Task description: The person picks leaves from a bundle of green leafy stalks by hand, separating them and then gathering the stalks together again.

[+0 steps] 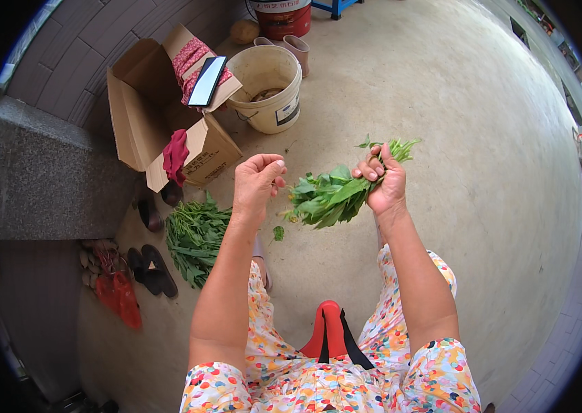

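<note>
My right hand (388, 180) grips a bunch of leafy green stems (330, 199), its fingers wrapped around the stalks. The cut-looking stem ends stick out past the thumb, and the leaves hang toward the left. Level with the leaf tips and a little apart from them is my left hand (259, 183). Its fingers are curled with the thumb against the index finger, and I see nothing between them. A heap of the same kind of greens (195, 237) lies on the floor, partly behind my left forearm. One loose leaf (278, 233) rests on the concrete between my feet.
An open cardboard box (213, 155) carries a phone (207, 81) and a dark red cloth (175, 155) on its flaps. Beside it stands a whitish plastic bucket (270, 116). Black slippers (159, 271) and a red plastic bag (120, 299) lie at left. Under me is a red seat (328, 330).
</note>
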{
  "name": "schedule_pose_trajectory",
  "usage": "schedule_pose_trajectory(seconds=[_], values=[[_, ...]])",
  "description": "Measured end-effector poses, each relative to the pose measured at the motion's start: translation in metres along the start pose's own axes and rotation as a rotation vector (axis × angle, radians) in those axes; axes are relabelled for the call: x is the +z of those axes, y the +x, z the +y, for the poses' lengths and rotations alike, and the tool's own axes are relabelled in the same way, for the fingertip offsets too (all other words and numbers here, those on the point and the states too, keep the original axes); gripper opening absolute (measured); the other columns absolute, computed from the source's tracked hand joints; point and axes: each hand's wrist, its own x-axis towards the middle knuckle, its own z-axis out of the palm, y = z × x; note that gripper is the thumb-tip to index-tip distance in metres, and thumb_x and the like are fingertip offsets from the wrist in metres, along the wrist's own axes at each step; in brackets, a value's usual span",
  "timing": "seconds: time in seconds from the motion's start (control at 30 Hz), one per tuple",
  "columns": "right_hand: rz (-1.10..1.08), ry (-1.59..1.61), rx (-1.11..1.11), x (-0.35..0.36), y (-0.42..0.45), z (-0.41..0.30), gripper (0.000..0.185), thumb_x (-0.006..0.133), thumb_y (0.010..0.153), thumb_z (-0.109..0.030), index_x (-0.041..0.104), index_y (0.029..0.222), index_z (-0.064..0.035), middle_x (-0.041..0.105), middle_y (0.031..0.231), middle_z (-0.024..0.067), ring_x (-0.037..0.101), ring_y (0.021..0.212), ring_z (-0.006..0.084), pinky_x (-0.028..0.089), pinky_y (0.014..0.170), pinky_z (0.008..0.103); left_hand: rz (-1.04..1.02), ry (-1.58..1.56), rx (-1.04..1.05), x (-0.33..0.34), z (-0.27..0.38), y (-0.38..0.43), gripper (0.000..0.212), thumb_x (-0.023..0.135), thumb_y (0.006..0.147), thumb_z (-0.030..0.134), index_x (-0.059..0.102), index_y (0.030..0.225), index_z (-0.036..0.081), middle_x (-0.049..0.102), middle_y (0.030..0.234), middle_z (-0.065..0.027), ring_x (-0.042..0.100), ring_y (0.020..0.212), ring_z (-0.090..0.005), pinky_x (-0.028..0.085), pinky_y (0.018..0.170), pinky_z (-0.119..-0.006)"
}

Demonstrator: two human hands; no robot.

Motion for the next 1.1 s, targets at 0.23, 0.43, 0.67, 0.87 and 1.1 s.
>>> schedule_pose_trajectory(seconds=[0.23,0.43,0.67,0.87,1.1], values=[[0.118,0.120,-0.055,-0.007,0.003,-0.003,0.021,0.049,0.086,-0.029,0.045,0.080,-0.0094,0.034,0.052,-0.0026,0.038,0.049,0.0119,0.038,0.064,0.0334,-0.010,-0.202,-0.052,-0.006,-0.002,0.003,0.006,0.059,0.077,0.008,0.057,0.077,0.002,0.054,0.062,-0.0011,0.046,0.047,-0.0051,0.033,0.038,-0.017],[0.188,0.151,-0.118,-0.015,0.006,-0.003,0.022,0.046,0.087,-0.030,0.044,0.083,-0.0077,0.037,0.055,-0.0018,0.041,0.052,0.0136,0.041,0.069,0.0362,0.140,0.014,0.291,0.000,0.001,-0.001,0.006,0.058,0.078,0.006,0.058,0.076,0.001,0.049,0.061,0.0044,0.041,0.050,-0.0019,0.032,0.043,-0.016],[0.294,0.216,-0.139,-0.013,0.007,-0.004,0.024,0.044,0.088,-0.030,0.043,0.081,-0.0066,0.039,0.057,0.0001,0.043,0.055,0.0158,0.041,0.071,0.0368,-0.070,0.481,0.561,0.014,-0.001,-0.012,0.004,0.059,0.071,0.001,0.059,0.072,-0.003,0.053,0.061,-0.0035,0.047,0.053,-0.0068,0.038,0.048,-0.021],[0.341,0.261,-0.112,-0.018,0.009,-0.005,0.025,0.046,0.087,-0.031,0.044,0.078,-0.0071,0.043,0.060,0.0017,0.045,0.060,0.0176,0.041,0.074,0.0377,-0.162,0.781,0.613,0.019,-0.015,-0.010,0.008,0.057,0.072,0.004,0.061,0.077,-0.001,0.060,0.072,-0.0134,0.058,0.062,-0.0262,0.045,0.056,-0.030],[0.374,0.318,-0.048,-0.018,0.009,-0.004,0.025,0.048,0.086,-0.031,0.045,0.078,-0.0074,0.045,0.065,0.0029,0.046,0.063,0.0181,0.041,0.074,0.0379,-0.105,0.747,0.579,0.026,-0.020,-0.011,0.011,0.055,0.075,0.008,0.062,0.082,0.002,0.061,0.077,-0.0133,0.059,0.068,-0.0283,0.046,0.060,-0.034]])
